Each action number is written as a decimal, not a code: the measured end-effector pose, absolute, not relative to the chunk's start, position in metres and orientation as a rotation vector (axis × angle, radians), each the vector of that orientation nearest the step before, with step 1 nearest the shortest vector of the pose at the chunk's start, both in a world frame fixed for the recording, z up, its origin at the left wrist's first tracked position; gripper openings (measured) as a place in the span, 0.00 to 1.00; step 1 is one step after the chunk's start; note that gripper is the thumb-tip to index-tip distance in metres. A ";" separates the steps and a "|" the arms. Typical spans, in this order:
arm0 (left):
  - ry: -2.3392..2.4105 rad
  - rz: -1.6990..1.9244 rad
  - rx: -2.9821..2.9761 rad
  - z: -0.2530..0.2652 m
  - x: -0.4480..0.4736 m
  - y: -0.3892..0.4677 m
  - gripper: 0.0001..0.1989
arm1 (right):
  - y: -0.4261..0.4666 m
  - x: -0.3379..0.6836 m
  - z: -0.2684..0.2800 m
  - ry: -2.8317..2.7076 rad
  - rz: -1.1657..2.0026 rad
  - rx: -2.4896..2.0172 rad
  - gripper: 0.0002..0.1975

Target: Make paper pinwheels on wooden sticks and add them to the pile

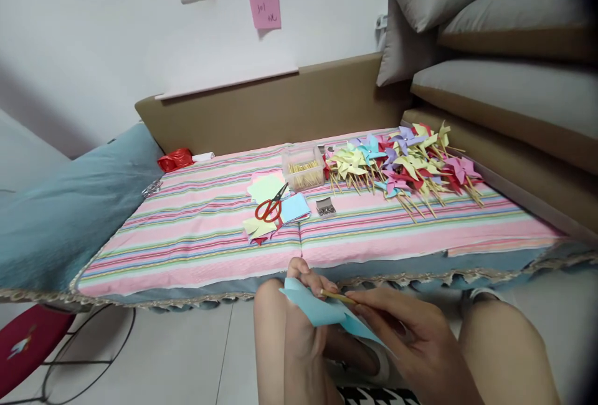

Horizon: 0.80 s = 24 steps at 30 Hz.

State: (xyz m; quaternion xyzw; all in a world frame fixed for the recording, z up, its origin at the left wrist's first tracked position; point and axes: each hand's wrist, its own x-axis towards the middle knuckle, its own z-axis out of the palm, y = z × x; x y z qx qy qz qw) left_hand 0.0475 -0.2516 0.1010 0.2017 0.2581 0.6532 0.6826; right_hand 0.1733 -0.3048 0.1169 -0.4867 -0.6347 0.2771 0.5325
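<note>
Above my knees, my left hand point(304, 333) has its fingers closed on a light blue paper pinwheel point(312, 306), which is tilted, with its folded blades pointing in several directions. My right hand point(413, 330) pinches a thin wooden stick point(339, 296) between thumb and fingers. The stick's tip lies against the pinwheel near the left fingertips; whether it is joined to the paper cannot be made out. Part of the left palm is hidden behind the paper.
Red-handled scissors point(269, 210) lie on coloured paper sheets point(295, 207). Beside them are a small box of metal pins point(326, 207) and a clear plastic box point(303, 176) of sticks. Many finished pinwheels point(411, 162) are heaped at the right, near stacked cushions point(509, 93).
</note>
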 end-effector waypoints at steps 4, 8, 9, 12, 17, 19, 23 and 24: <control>0.581 1.422 0.454 0.098 0.051 -0.250 0.20 | -0.305 0.176 0.114 -1.474 0.678 -1.207 0.08; 0.602 1.420 0.501 0.097 0.050 -0.248 0.21 | -0.307 0.175 0.115 -1.460 0.722 -1.218 0.09; 0.604 1.419 0.512 0.096 0.049 -0.248 0.22 | -0.307 0.175 0.116 -1.460 0.731 -1.216 0.09; 0.626 1.405 0.545 0.096 0.046 -0.248 0.23 | -0.308 0.174 0.119 -1.425 0.770 -1.222 0.10; 0.662 1.394 0.562 0.100 0.045 -0.252 0.24 | -0.310 0.173 0.121 -1.390 0.843 -1.217 0.10; 0.675 1.387 0.551 0.102 0.047 -0.254 0.24 | -0.311 0.173 0.120 -1.370 0.848 -1.225 0.09; 0.706 1.382 0.510 0.109 0.052 -0.256 0.25 | -0.314 0.174 0.118 -1.355 0.816 -1.248 0.09; 0.715 1.382 0.480 0.110 0.053 -0.256 0.25 | -0.314 0.174 0.118 -1.362 0.804 -1.250 0.09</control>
